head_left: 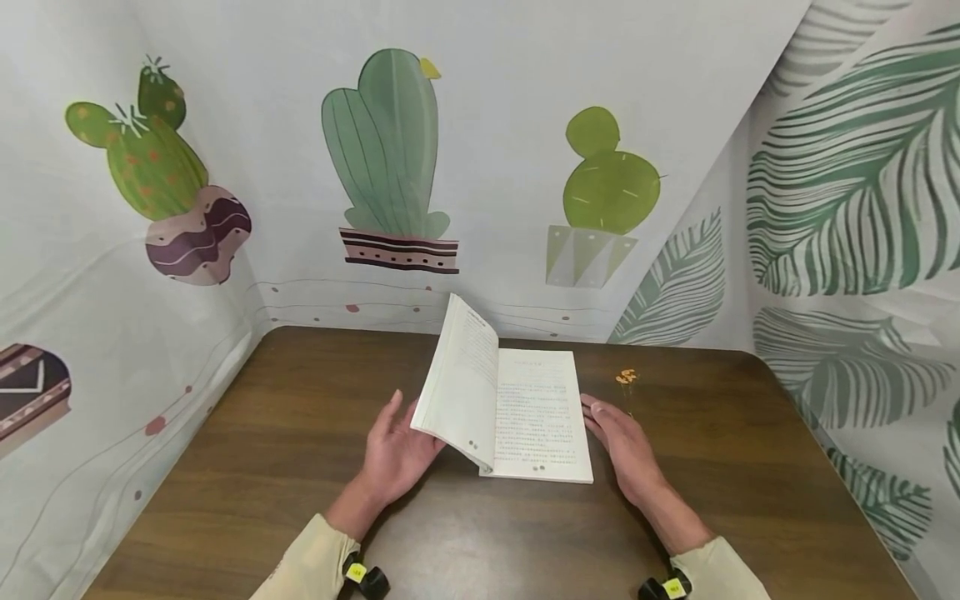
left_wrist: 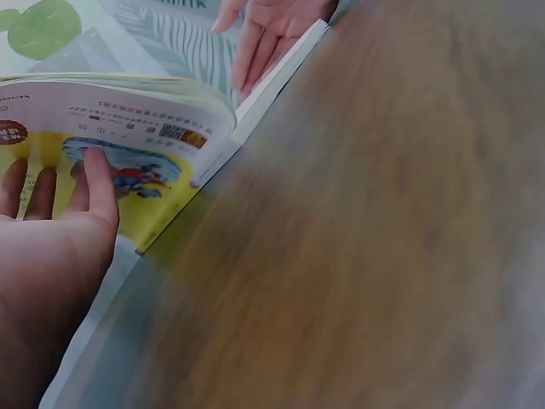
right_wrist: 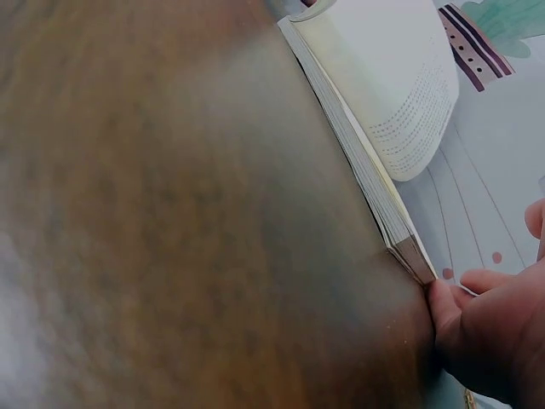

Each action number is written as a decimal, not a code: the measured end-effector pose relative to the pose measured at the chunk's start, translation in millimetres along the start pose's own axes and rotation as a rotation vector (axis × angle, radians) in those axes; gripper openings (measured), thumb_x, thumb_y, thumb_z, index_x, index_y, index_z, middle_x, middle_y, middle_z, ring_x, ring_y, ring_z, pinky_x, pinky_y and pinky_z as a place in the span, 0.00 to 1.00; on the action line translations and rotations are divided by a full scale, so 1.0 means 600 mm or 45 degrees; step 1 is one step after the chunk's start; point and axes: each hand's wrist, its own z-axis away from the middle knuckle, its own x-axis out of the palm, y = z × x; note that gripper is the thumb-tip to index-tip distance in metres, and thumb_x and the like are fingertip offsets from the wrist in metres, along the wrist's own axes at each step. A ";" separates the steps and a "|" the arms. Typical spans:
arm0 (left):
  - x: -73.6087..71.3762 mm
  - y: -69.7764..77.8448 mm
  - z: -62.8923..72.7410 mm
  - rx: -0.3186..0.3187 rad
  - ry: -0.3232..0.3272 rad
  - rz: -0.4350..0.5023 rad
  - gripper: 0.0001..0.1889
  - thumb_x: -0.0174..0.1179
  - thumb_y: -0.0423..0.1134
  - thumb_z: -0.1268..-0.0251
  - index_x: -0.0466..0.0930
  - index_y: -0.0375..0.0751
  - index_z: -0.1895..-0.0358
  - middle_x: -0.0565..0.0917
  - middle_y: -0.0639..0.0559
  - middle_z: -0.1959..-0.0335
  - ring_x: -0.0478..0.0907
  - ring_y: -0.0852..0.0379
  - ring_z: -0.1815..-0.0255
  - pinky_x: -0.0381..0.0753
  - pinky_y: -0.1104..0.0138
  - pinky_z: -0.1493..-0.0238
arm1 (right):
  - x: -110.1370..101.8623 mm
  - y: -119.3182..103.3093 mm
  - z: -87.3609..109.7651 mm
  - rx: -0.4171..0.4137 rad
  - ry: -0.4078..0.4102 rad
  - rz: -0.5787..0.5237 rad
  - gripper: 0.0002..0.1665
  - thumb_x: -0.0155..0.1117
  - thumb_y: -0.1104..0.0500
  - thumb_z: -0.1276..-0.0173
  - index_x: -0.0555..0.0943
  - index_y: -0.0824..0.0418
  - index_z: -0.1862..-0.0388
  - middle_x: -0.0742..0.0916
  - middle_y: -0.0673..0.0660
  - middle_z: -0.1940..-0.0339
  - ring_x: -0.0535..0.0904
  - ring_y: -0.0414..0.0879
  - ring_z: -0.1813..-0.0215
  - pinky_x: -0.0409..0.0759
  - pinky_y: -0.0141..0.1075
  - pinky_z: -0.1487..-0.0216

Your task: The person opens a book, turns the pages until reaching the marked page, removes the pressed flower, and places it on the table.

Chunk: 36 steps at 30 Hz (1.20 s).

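An open paperback book (head_left: 536, 417) lies on the table, its left part lifted and leaning at a slant. My left hand (head_left: 397, 454) is at that raised side, palm up, with fingertips behind the cover. In the left wrist view, extended fingers (left_wrist: 100, 183) rest against the yellow and white cover (left_wrist: 128, 230), which bears a colourful picture. My right hand (head_left: 626, 446) stands beside the book's right edge, its fingers mostly straight. The right wrist view has its fingertips touching or very near the corner of the page block (right_wrist: 362, 170).
A small orange-gold decoration (head_left: 626, 377) is on the brown wooden table (head_left: 300, 417), right of the book. White cloth printed with cacti (head_left: 397, 150) and leaves hangs behind and at the sides. Each wrist wears a black strap with a camera (head_left: 367, 577).
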 end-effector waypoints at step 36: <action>0.041 -0.043 -0.011 -0.304 -0.071 -0.801 0.28 0.31 0.45 0.09 0.62 0.39 0.17 0.56 0.47 0.13 0.51 0.50 0.14 0.62 0.46 0.22 | -0.002 0.003 -0.002 0.027 0.058 -0.010 0.34 0.44 0.47 0.10 0.68 0.70 0.21 0.74 0.65 0.22 0.71 0.54 0.23 0.66 0.41 0.21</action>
